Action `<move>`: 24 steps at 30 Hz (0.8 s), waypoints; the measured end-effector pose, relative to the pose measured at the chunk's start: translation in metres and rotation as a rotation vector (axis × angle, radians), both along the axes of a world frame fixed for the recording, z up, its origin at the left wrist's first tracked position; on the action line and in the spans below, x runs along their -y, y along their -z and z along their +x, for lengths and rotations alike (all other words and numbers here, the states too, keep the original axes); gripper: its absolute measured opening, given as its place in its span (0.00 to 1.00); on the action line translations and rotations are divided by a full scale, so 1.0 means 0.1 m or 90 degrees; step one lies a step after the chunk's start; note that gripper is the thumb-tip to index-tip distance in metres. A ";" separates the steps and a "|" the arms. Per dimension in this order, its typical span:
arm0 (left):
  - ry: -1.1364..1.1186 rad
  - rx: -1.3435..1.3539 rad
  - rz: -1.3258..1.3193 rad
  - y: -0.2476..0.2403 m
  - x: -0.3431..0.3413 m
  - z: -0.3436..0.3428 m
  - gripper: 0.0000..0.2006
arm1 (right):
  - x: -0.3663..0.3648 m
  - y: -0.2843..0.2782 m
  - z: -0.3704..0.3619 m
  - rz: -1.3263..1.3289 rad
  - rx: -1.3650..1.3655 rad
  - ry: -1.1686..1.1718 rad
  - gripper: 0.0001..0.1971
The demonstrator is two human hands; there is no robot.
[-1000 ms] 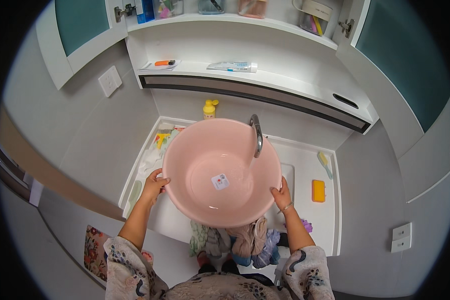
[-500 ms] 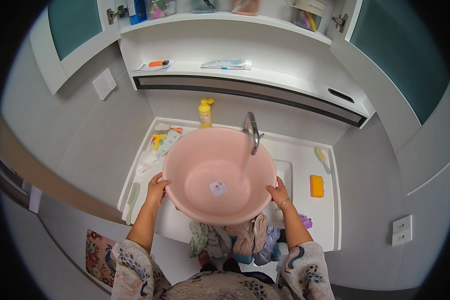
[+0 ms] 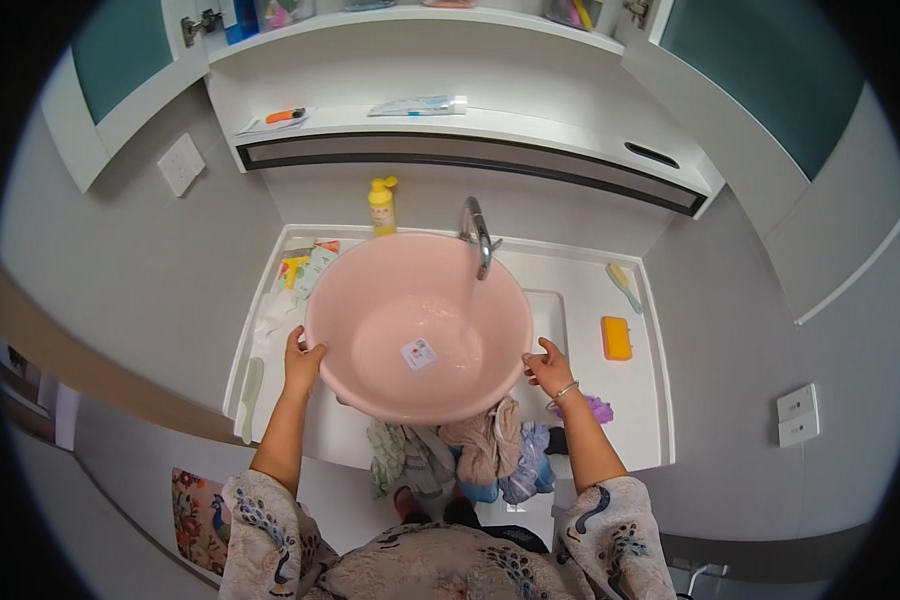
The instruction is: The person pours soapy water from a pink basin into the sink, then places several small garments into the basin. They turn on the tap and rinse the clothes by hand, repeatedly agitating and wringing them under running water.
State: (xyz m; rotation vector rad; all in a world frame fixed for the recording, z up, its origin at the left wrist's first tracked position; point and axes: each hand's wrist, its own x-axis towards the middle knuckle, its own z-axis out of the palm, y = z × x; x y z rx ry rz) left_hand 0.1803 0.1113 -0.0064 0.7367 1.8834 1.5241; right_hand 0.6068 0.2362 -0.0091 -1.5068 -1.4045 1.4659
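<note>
A round pink basin (image 3: 370, 300) sits beneath the chrome faucet (image 3: 476, 235). A thin stream of water runs into it, and a small white sticker (image 3: 418, 353) shows on its bottom. At the basin's left rim is my left hand (image 3: 303, 362), thumb over the edge, other fingers outside and partly hidden. My right hand (image 3: 550, 370) has its thumb on the right rim, with the index finger raised. Crumpled clothes (image 3: 485, 445) in green, grey, beige and blue hang over the counter's front edge, just below the basin.
A yellow bottle (image 3: 382, 207) stands behind the basin. Rightward lie a brush (image 3: 625, 287), an orange sponge (image 3: 617, 339) and a purple mesh puff (image 3: 598, 408). Colourful packets (image 3: 305, 270) and a pale green long-handled item (image 3: 251, 398) are left. Open cabinet doors (image 3: 760, 90) flank the shelf above.
The view has shifted, so the scene sits higher and further left. My right index finger has lifted off the rim, and the basin has hardly moved on the counter.
</note>
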 end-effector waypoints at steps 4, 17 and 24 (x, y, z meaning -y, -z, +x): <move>0.002 0.040 -0.023 0.01 0.03 0.01 0.35 | 0.68 -0.10 0.19 0.257 0.254 -0.105 0.40; -0.078 0.002 0.005 -0.07 0.09 0.12 0.36 | 1.64 -0.21 -0.02 0.301 0.499 -0.206 0.45; -0.043 -0.257 -0.006 -0.41 0.40 0.49 0.35 | 1.65 -0.09 0.04 0.291 0.492 -0.221 0.51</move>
